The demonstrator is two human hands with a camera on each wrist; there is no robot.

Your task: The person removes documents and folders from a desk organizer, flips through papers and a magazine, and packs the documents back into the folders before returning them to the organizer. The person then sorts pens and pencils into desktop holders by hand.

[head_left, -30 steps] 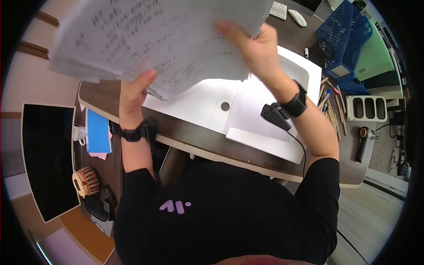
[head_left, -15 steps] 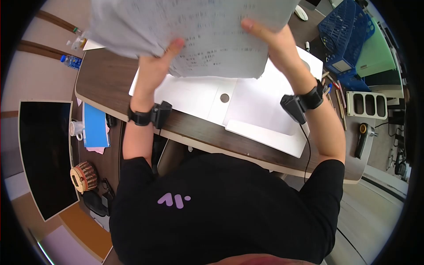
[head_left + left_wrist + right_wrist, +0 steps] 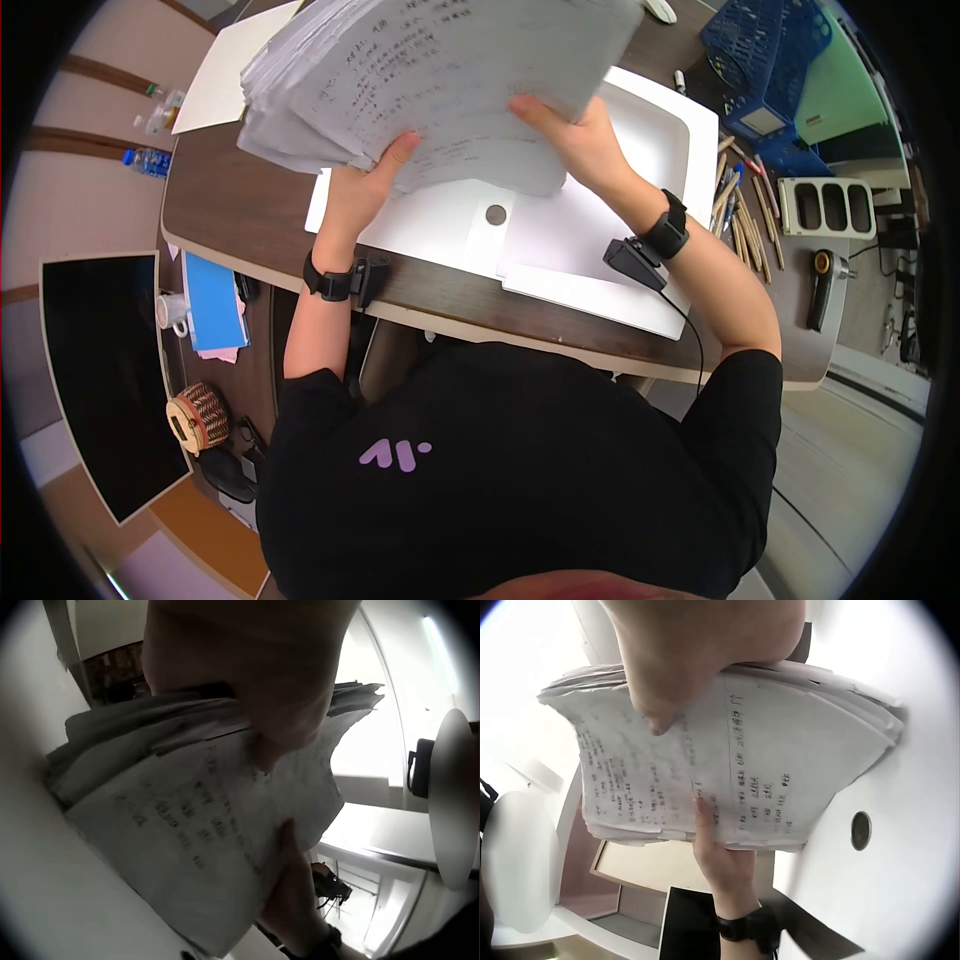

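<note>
A thick stack of handwritten paper sheets (image 3: pixel 450 60) is held up over the desk, its edges fanned and uneven on the left side. My left hand (image 3: pixel 360 195) grips its lower left edge, thumb lying across the written face. On the lower right, my right hand (image 3: pixel 590 150) grips the same stack, also with the thumb on top; the other fingers are behind the sheets. In the right wrist view the left hand (image 3: pixel 726 862) pinches the opposite edge of the papers (image 3: pixel 780 765). Below the stack lies a white panel (image 3: pixel 430 228) with a round hole and a raised lip.
On the right of the desk are a blue file rack (image 3: pixel 765 75), scattered pens and pencils (image 3: pixel 748 235), a white three-slot holder (image 3: pixel 828 207) and a black tool (image 3: pixel 824 290). A white sheet (image 3: pixel 225 80) lies at the far left, near bottles (image 3: pixel 150 162).
Both hands keep their hold. The stack first swung right and up in the head view, then came back left and lower, its left edges spreading into view.
</note>
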